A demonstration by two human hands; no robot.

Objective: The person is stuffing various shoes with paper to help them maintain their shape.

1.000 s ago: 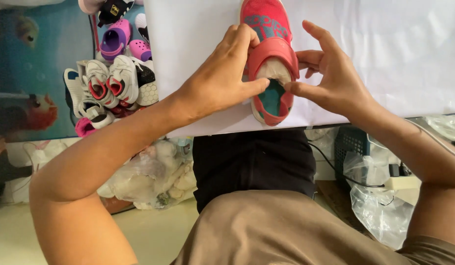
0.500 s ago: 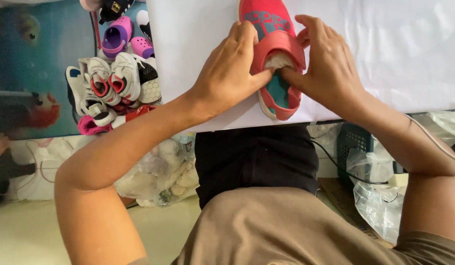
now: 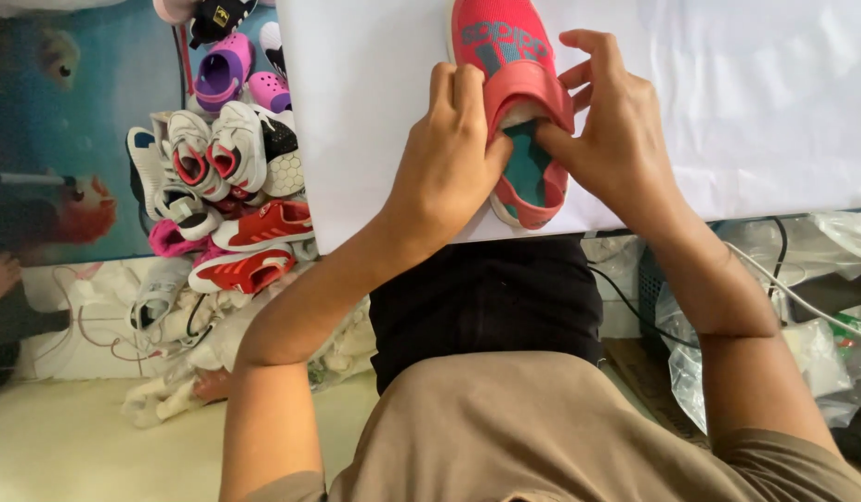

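Both hands, left (image 3: 449, 172) and right (image 3: 611, 139), pinch the shoe (image 3: 519, 112) collar; looks light, soft, floppy, so grab there.

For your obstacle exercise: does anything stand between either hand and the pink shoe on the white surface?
Nothing visible does. The left hand and the right hand both already touch the pink shoe, fingers at its opening, on the white surface. The pile of shoes lies off to the side.

A white table top (image 3: 728, 102) fills the upper view, with a pile of small shoes (image 3: 221, 177) against a blue fish-patterned wall (image 3: 68, 121), pale floor (image 3: 68, 446) below, and clear plastic bags (image 3: 811, 363) at right.
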